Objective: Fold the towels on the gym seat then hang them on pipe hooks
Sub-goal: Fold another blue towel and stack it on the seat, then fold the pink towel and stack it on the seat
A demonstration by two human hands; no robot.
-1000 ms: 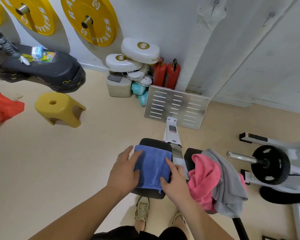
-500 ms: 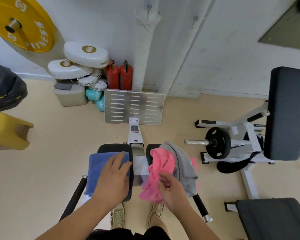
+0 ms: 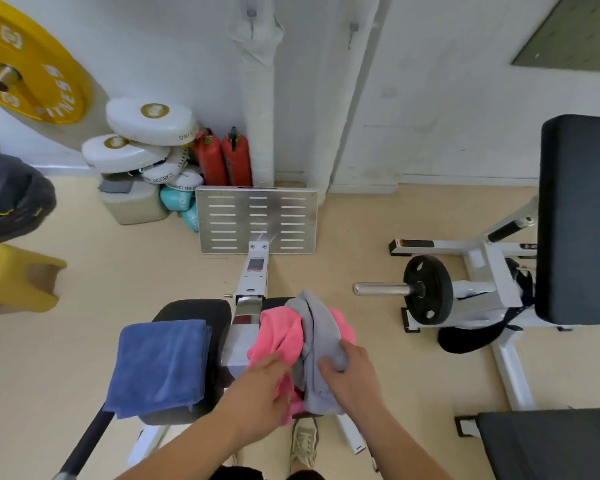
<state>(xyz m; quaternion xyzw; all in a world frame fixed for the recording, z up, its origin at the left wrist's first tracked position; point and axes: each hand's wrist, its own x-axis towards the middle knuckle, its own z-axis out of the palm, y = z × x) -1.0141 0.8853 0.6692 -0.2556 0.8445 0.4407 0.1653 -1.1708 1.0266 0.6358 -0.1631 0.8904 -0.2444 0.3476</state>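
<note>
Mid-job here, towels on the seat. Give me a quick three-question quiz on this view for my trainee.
1. True or false: the blue towel lies folded on the left seat pad.
2. Which colour of towel does the right hand grip? A blue, B grey, C pink.
3. Fill in: the left hand is on the ___ towel.

Key:
1. True.
2. B, the grey towel.
3. Pink: the pink towel, crumpled beside the grey one.
</note>
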